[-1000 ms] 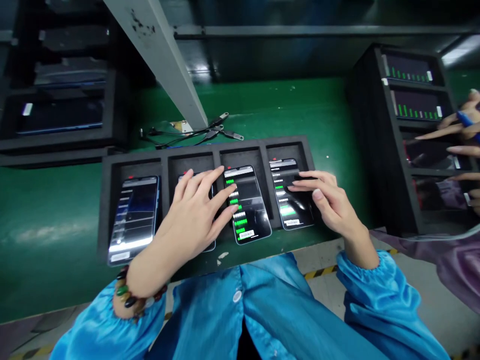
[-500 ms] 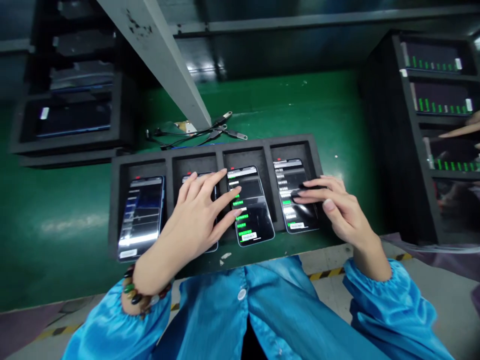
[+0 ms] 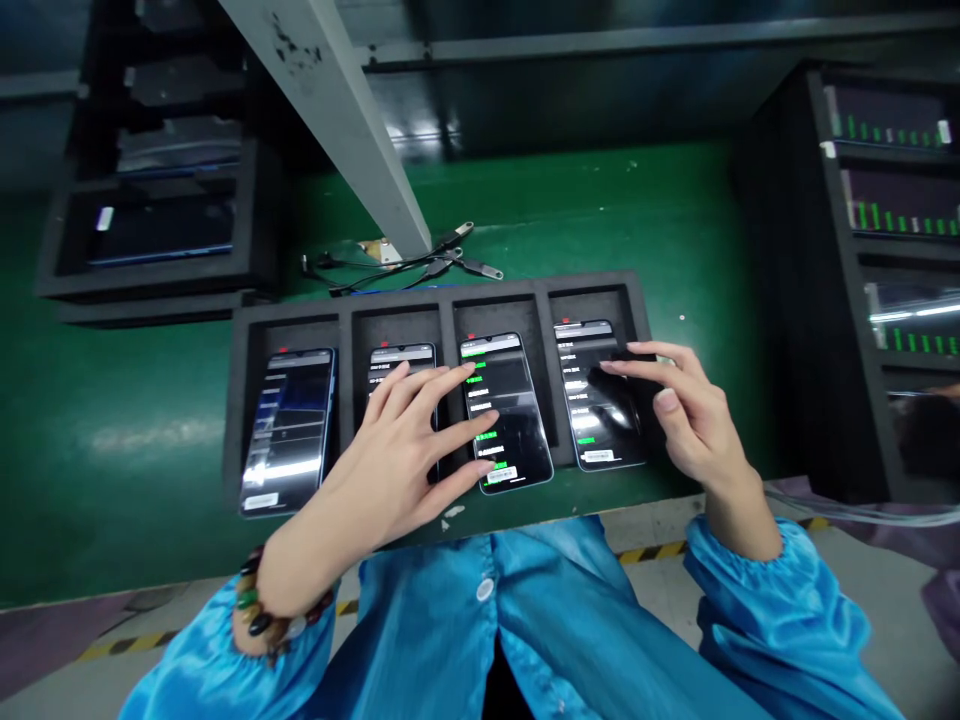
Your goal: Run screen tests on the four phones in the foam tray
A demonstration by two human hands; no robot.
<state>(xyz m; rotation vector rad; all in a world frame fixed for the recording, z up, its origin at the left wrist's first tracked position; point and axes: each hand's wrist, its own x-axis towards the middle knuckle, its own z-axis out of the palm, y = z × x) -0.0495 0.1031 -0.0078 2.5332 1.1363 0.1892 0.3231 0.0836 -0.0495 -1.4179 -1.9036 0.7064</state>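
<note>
Several smartphones lie in a row in a black foam tray point(image 3: 495, 292), screens up, each showing a list. My left hand point(image 3: 394, 445) is open with fingers spread. It covers much of the second smartphone point(image 3: 401, 354), and its fingertips reach the left side of the third smartphone point(image 3: 517, 420), whose list has green and white lines. My right hand point(image 3: 690, 400) is open too, its index fingertip at the screen of the rightmost smartphone point(image 3: 596, 425). At the far left, the first smartphone point(image 3: 289, 430) lies untouched. Neither hand grips anything.
Black cables point(image 3: 420, 265) lie behind the tray by a grey metal post point(image 3: 352, 120). Stacked foam trays with phones point(image 3: 165, 235) stand at the left. Another black stack point(image 3: 862, 300) with lit phones is at the right. The green table point(image 3: 120, 500) ends before my blue smock.
My left fingertips have shifted down the third phone. My right index finger has moved slightly up, and the lists on both right-hand phones have scrolled. The co-worker's hand by the right stack is gone.
</note>
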